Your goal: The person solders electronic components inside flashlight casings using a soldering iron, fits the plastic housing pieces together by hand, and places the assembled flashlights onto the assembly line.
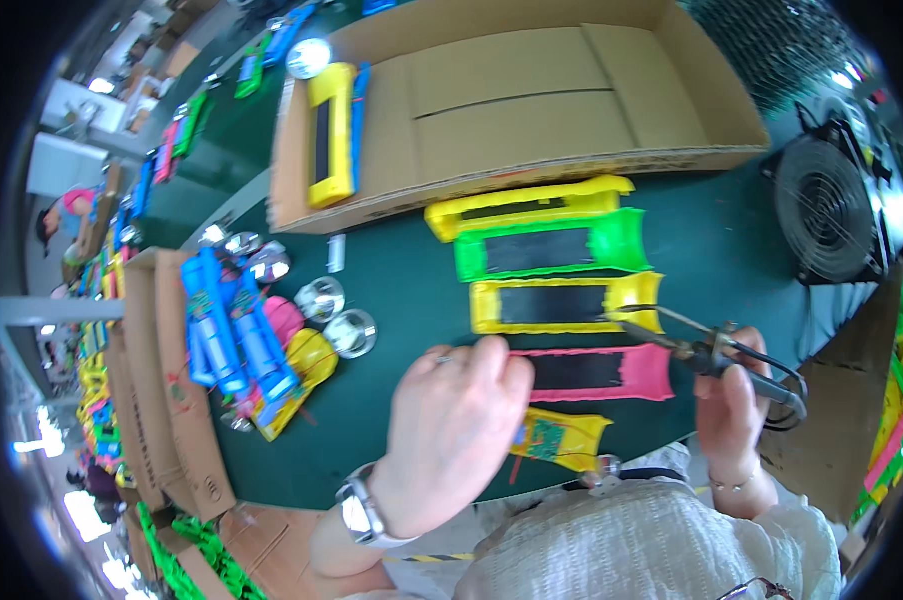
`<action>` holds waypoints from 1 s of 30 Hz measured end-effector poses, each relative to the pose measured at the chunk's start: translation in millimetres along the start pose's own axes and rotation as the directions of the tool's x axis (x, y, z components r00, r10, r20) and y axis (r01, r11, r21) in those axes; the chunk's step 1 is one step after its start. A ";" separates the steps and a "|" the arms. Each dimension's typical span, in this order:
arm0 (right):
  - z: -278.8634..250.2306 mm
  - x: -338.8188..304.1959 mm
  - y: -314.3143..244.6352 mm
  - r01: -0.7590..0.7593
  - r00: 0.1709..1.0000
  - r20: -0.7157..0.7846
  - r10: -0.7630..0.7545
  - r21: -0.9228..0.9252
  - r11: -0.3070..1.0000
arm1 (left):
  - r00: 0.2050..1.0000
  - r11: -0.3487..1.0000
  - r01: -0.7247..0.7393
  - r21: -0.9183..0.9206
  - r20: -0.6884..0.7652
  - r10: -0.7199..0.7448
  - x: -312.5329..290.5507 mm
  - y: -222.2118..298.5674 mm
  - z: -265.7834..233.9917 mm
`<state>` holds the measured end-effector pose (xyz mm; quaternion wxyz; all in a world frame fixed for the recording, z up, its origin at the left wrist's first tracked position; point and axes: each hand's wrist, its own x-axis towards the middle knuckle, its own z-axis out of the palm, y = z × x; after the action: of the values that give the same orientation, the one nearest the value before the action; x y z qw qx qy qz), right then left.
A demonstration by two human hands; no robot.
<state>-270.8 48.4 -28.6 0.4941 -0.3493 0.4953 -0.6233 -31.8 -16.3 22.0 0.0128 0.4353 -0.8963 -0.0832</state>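
Observation:
My right hand [729, 412] grips a soldering iron [770, 388] with a black cord. Its thin metal tip points left, over the right end of a yellow plastic casing [488, 308] with a black panel. My left hand [460, 425] is closed at the left end of a pink casing [647, 374], and its fingertips are hidden from above. Further away lie a green casing [620, 242] and another yellow casing [450, 220] in the same column. Nearer to me, a yellow casing with a green circuit board [577, 440] lies partly behind my left hand.
A large open cardboard box [512, 165] stands at the back, with a yellow casing [340, 135] in its left end. Blue casings [215, 325] and clear round domes [351, 333] are piled at left beside a cardboard carton [177, 380]. A black fan [824, 210] stands at right.

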 end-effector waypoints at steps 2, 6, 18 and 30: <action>-1.9 -1.8 0.2 0.012 0.999 -0.037 -0.011 0.023 1.000 | 0.999 0.999 -0.037 -0.007 -0.034 0.037 -0.2 -0.1 5.6; -1.4 2.3 3.8 0.022 0.998 -0.068 -0.018 0.052 0.998 | 0.987 0.999 0.009 -0.053 -0.157 -0.017 -6.2 6.5 3.2; 42.4 -1.1 15.8 0.022 0.991 -0.126 0.041 0.461 0.887 | 0.851 0.913 -0.055 -0.404 -0.497 -0.168 -14.0 43.0 55.8; -15.8 5.7 7.6 -0.078 0.979 0.201 0.030 0.236 0.969 | 0.939 0.941 0.126 -0.313 -0.268 -0.214 1.2 28.4 35.7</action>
<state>-284.9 47.1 -40.4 0.5962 -0.3326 0.3737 -0.6279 -58.1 4.9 -8.7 0.2044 0.5127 -0.8205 -0.1486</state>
